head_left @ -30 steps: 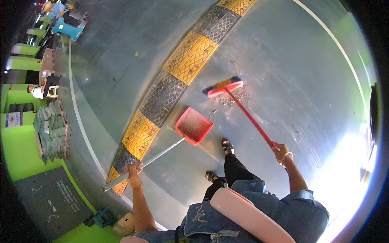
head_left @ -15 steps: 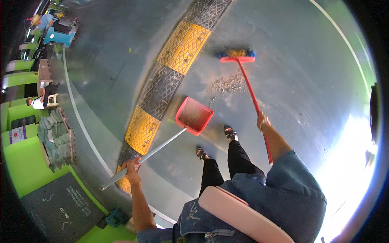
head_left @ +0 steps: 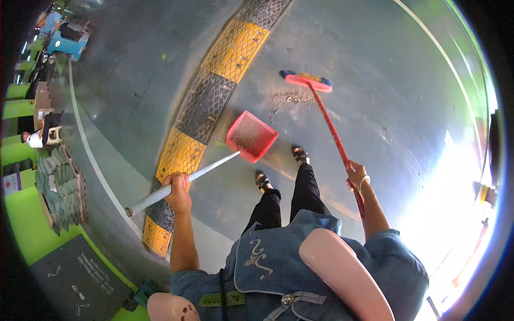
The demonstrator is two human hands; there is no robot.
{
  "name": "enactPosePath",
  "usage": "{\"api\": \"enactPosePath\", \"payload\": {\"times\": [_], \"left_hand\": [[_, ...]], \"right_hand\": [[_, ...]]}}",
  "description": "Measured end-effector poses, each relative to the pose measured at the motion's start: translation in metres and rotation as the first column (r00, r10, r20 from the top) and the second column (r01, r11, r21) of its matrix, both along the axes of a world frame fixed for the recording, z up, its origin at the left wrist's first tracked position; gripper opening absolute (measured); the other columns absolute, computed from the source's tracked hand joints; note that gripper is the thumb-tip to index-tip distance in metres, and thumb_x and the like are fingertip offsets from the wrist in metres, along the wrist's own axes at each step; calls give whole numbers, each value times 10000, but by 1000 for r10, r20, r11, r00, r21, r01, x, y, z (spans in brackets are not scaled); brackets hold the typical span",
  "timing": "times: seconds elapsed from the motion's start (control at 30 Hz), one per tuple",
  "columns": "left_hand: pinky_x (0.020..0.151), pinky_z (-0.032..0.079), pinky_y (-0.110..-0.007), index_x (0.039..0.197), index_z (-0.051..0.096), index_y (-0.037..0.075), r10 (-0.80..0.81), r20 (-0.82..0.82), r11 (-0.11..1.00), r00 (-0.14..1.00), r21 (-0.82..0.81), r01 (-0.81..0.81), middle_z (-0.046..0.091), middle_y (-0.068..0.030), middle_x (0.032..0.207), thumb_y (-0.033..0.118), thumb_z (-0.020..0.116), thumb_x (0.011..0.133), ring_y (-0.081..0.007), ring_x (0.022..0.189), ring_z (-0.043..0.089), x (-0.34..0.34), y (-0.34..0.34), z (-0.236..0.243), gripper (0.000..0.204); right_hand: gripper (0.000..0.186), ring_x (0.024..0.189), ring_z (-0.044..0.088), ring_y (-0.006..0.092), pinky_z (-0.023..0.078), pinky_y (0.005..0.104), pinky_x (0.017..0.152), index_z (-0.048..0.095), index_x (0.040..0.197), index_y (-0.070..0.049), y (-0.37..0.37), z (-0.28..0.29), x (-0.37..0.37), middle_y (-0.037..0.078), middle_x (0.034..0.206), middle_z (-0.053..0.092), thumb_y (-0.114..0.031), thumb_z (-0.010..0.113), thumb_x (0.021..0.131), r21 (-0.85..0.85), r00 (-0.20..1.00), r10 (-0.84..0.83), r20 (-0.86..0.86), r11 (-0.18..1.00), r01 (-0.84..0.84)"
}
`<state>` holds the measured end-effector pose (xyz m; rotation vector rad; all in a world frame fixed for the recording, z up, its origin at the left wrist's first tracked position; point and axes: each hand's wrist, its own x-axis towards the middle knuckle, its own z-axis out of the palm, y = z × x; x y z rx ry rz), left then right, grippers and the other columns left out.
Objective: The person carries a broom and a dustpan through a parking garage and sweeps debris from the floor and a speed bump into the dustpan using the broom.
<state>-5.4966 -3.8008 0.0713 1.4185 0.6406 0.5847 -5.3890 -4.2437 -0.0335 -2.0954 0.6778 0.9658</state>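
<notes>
My left hand (head_left: 179, 192) is closed round the grey handle of a long-handled red dustpan (head_left: 260, 142). Gritty brown debris (head_left: 244, 141) lies inside the pan, which rests on the floor ahead of my left foot. In my right hand (head_left: 357, 175) is the red stick of a push broom (head_left: 332, 125). Its pink head with blue and yellow bristles (head_left: 305, 80) is on the floor farther ahead, to the right of the pan. A strip of loose grit (head_left: 292, 98) lies between broom head and pan, just in front of the bristles.
A yellow-and-black speed bump (head_left: 184, 151) runs diagonally left of the dustpan. Stacked grey-green sacks (head_left: 59, 179) stand at the left by a green wall. Farther off are a seated person (head_left: 36, 139) and a teal machine (head_left: 68, 44) with another person. Bright light covers the floor at right.
The broom head has drawn a little nearer and tilted, and the grit pile has flattened into a narrow strip. My right hand has come closer to my body. Both hands keep their holds.
</notes>
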Motion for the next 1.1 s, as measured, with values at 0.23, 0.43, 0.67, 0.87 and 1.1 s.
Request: {"api": "enactPosePath", "payload": {"times": [0.23, 0.43, 0.67, 0.87, 1.1], "left_hand": [[488, 327, -215, 548, 397, 14, 118, -106, 988, 987, 115, -105, 406, -12, 538, 8, 456, 668, -76, 514, 376, 11, -18, -11, 134], [475, 331, -207, 540, 424, 14, 105, 189, 993, 976, -65, -95, 426, -9, 525, -44, 504, 626, -78, 491, 405, 59, -39, -28, 131], [450, 322, -195, 537, 441, 34, 168, 156, 986, 973, -48, -162, 433, 3, 512, -32, 499, 619, -64, 460, 397, 120, -56, -25, 120], [388, 277, -190, 494, 423, 63, 206, 191, 978, 960, -61, -198, 412, 23, 464, 0, 532, 623, -44, 414, 366, 173, -63, -39, 180], [372, 221, -263, 419, 350, 14, 150, 76, 951, 986, 261, -165, 370, 22, 411, 20, 472, 647, -43, 421, 298, 204, -76, -54, 258]], "right_hand": [[272, 361, 431, 159, 362, 301, 301, 444, 971, -87, 22, -65, 24, 39, 497, 410, -75, 479, 702, -143, 988, 148, -39, 978, -152], [198, 437, 478, 161, 388, 309, 365, 439, 816, -61, 86, -95, -52, 55, 534, 444, -7, 453, 626, 16, 967, 209, 144, 977, -213], [274, 352, 461, 155, 365, 272, 304, 448, 880, -15, 91, -13, -22, 78, 522, 465, 3, 486, 609, 365, 996, 77, 45, 927, -88], [390, 342, 439, 122, 350, 267, 290, 469, 985, -27, 36, 8, 1, 47, 492, 436, 15, 490, 598, 325, 999, 7, 52, 945, -23], [324, 390, 498, 201, 400, 296, 327, 441, 935, -37, 40, -55, 67, 105, 537, 496, -15, 507, 619, -53, 905, 425, 6, 904, -424]]}}
